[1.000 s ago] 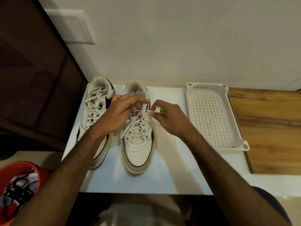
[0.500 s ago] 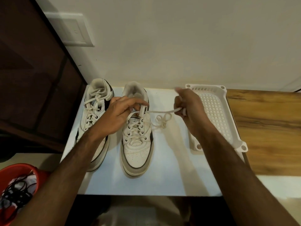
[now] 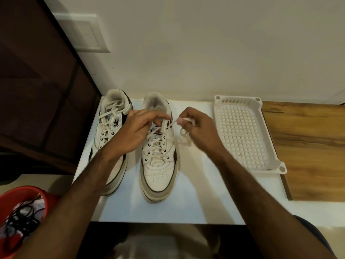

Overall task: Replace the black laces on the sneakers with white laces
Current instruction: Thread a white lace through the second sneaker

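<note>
The right hand (image 3: 197,126) has its grip clamped on the soft, limp white cotton lace (image 3: 183,136) near its stiffer tip; the left hand (image 3: 138,131) pinches the lace at the white leather sneaker (image 3: 158,161).

Two white leather sneakers (image 3: 158,146) with black trim and grey soles, white laces (image 3: 183,136), white grid-perforated plastic tray (image 3: 242,131), red plastic bowl (image 3: 16,212) holding black laces (image 3: 20,217), brown wood-grain board (image 3: 308,146).

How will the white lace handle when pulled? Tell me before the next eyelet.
Likely floppy: the white lace droops in loose coils below the right hand, so its slack may snag. It looks light, since a fingertip pinch holds it. Pulling could shift the right sneaker; the left hand seems to steady it.
</note>
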`<control>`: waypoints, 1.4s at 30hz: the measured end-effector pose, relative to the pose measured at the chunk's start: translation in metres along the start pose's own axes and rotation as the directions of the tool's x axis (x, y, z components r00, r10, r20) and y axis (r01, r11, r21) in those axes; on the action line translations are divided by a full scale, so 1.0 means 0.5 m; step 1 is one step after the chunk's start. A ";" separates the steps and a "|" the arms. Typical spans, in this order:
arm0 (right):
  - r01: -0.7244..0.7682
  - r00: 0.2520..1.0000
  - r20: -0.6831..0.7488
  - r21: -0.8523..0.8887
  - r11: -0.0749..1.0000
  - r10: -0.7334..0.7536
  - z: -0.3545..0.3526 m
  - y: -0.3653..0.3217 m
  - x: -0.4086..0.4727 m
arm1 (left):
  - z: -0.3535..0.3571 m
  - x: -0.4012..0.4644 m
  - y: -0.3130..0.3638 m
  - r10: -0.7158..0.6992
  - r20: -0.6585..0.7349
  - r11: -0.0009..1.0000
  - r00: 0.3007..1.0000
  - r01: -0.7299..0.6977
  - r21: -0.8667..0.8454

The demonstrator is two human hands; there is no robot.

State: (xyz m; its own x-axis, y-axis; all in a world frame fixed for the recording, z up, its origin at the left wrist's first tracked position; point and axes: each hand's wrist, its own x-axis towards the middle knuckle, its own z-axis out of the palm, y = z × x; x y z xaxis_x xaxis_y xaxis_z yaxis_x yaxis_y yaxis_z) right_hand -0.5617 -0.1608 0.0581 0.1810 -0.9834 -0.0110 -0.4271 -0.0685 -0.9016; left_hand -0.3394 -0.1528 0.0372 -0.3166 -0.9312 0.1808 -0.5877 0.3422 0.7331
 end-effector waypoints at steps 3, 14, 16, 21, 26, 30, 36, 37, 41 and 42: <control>-0.082 0.996 -0.002 0.276 0.958 0.086 -0.044 0.003 0.002 | -0.001 -0.001 0.001 0.004 0.005 1.000 1.000 -0.004 0.008; -0.346 0.935 0.109 0.497 0.796 0.338 -0.086 0.018 0.029 | -0.004 -0.045 0.033 0.049 0.031 0.995 0.998 -0.051 0.084; -0.339 0.932 0.101 0.578 0.742 0.347 -0.086 0.023 0.037 | -0.001 -0.061 0.038 0.060 0.017 0.987 0.998 -0.062 0.146; -0.266 0.931 0.057 0.785 0.560 0.361 -0.085 0.041 0.052 | 0.032 -0.054 0.087 0.279 -0.129 0.789 0.951 -0.151 0.596; -0.130 0.974 -0.177 0.083 0.988 0.143 -0.092 0.056 0.044 | 0.090 -0.055 0.096 0.072 -0.094 0.693 0.993 0.018 0.721; 0.113 0.984 -0.091 -0.363 0.925 -0.156 -0.077 0.068 0.045 | 0.064 -0.057 0.073 0.009 -0.118 0.740 0.993 0.072 0.669; 0.172 0.950 0.306 -0.682 0.711 0.064 -0.011 0.104 0.017 | 0.064 -0.050 0.046 0.090 -0.077 0.867 0.993 -0.040 0.496; 0.186 0.957 0.288 -0.719 0.670 0.043 0.000 0.116 0.013 | 0.064 -0.049 0.042 0.109 -0.078 0.880 0.991 -0.059 0.471; 0.161 0.966 0.257 -0.704 0.692 0.037 0.004 0.124 0.016 | 0.062 -0.044 0.027 0.187 -0.087 0.905 0.978 -0.137 0.403; 0.100 0.962 0.262 -0.609 0.787 0.080 -0.012 0.117 0.021 | 0.061 -0.042 0.025 0.197 -0.088 0.909 0.976 -0.149 0.389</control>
State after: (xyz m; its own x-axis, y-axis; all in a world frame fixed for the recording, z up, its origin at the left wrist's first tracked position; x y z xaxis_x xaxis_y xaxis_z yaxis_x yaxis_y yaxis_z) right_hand -0.5899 -0.1760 0.0078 0.3717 -0.9075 -0.1958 -0.8576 -0.2548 -0.4468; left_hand -0.3630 -0.1250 0.0226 -0.3593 -0.8527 0.3791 -0.7771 0.4984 0.3844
